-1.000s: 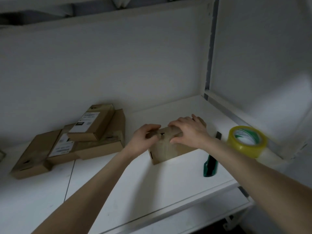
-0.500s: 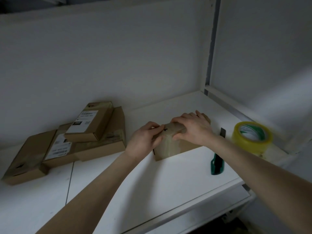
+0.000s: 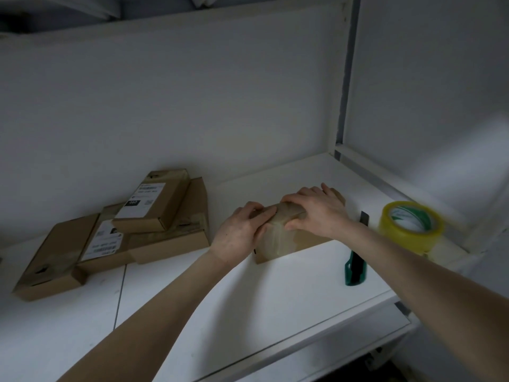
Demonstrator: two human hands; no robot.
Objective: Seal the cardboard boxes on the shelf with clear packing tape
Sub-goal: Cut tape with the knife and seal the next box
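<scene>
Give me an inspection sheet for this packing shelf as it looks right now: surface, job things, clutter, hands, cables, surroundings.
Surface: white shelf board, with a seam across it at the left.
Job's things: small brown cardboard box on the shelf, glossy tape over its near face; yellowish roll of clear packing tape at the right; green-handled utility knife between box and roll; pile of four flat brown cardboard boxes at the left, two with white labels.
Clutter: nothing seen.
Grippers: left hand grips the small box's left end; right hand grips its top edge.
Cables: nothing seen.
Surroundings: white back wall; white upright post at the right.
</scene>
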